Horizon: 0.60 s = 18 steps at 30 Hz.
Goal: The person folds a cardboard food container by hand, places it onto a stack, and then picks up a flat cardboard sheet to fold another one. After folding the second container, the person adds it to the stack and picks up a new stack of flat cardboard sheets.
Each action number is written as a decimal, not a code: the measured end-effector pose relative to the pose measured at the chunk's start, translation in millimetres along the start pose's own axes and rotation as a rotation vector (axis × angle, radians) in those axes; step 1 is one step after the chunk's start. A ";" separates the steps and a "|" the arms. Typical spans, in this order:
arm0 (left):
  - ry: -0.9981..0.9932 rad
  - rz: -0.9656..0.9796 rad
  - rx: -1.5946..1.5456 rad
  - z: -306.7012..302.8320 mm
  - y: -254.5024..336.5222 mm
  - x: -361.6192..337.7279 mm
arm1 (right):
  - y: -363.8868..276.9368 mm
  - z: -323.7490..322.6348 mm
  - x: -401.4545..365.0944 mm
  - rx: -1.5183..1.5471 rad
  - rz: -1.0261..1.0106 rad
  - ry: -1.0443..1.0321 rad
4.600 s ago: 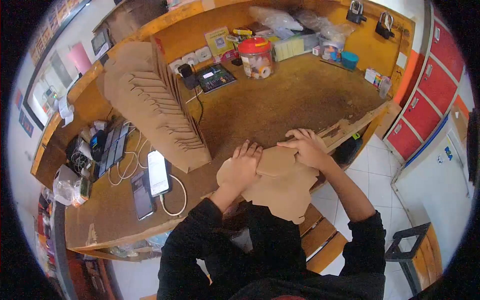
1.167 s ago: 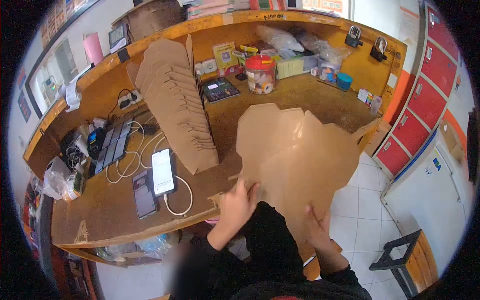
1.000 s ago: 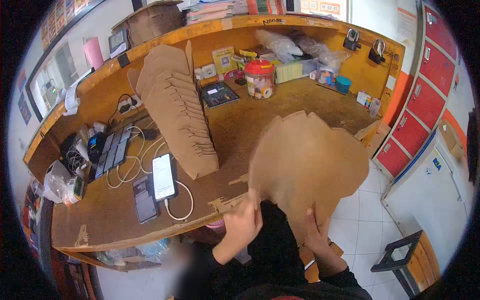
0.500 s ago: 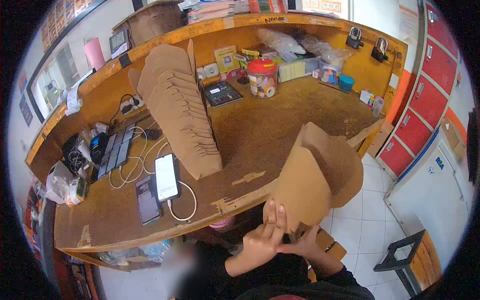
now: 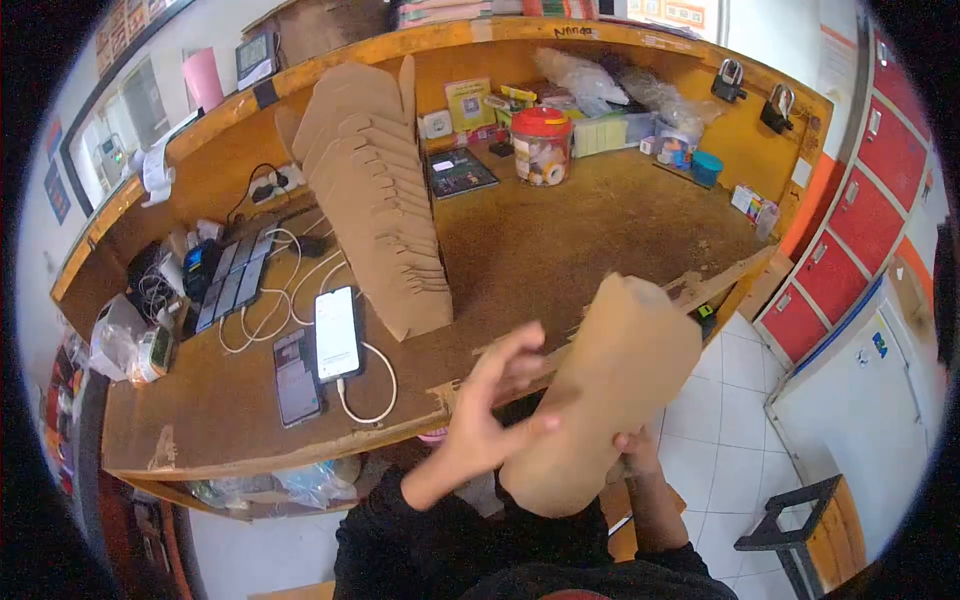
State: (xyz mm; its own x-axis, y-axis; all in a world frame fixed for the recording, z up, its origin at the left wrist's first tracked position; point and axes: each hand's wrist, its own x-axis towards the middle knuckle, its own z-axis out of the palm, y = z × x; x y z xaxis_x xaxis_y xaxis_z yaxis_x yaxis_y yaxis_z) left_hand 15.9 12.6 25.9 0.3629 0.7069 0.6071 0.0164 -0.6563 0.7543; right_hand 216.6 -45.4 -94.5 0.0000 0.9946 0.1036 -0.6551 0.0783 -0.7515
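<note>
A brown cardboard piece [image 5: 610,390], curved into a rounded shape, is held over the desk's front edge in front of my body. My right hand [image 5: 642,455] grips its lower right side, with the thumb on the surface and the other fingers partly hidden. My left hand [image 5: 490,410] is at its left side, fingers spread, the thumb close to the cardboard. On the desk to the left stands a tall nested stack of folded brown cardboard pieces [image 5: 385,210].
The wooden desk [image 5: 540,240] carries a lit phone [image 5: 337,335], a darker phone [image 5: 298,380], white cables, a tablet [image 5: 460,172] and a red-lidded jar [image 5: 541,148]. A stool [image 5: 815,530] stands at the lower right, near red lockers [image 5: 850,190].
My left hand has come off the cardboard's lower end and opened to the left. The cardboard has turned more upright and narrower, its open hollow now out of sight. The view has shifted slightly.
</note>
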 end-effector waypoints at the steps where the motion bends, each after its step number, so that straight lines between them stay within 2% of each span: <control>1: -0.020 -0.109 -0.236 2.5 -3.6 11.1 | 6.3 -3.0 -6.0 -0.164 0.045 -0.032; 2: -0.040 -0.214 -0.474 5.3 -5.1 15.9 | 9.2 -4.1 -9.1 -0.329 0.089 -0.065; 3: -0.030 -0.211 -0.476 7.2 -3.3 15.8 | 8.7 -1.6 -9.2 -0.336 0.093 -0.071; 5: -0.150 -0.357 -0.528 9.5 1.5 17.8 | 6.1 9.0 -9.1 -0.526 0.065 -0.241; 6: -0.148 -0.353 -0.528 11.1 0.1 17.6 | 1.9 15.6 -7.5 -0.528 0.063 -0.244; 9: -0.043 -0.422 -0.550 15.4 -9.4 12.3 | -8.3 25.9 -3.3 -0.411 0.055 -0.254; 11: 0.052 -0.528 -0.569 15.8 -16.4 11.2 | -9.1 24.3 -2.3 -0.617 0.060 -0.190; 14: 0.171 -0.599 -0.683 19.0 -22.9 12.3 | -7.7 15.6 0.5 -0.719 0.000 -0.171; 18: 0.203 -0.650 -0.734 18.3 -30.7 12.6 | -21.6 28.5 9.9 -0.789 0.035 -0.230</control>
State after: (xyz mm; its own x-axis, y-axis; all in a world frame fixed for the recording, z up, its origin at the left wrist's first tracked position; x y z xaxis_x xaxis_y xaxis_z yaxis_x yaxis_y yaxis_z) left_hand 37.1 36.8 5.8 0.3207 0.9472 0.0018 -0.4491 0.1504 0.8808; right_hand 209.2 -39.2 -58.7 -0.2212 0.9654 0.1384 0.0723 0.1578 -0.9848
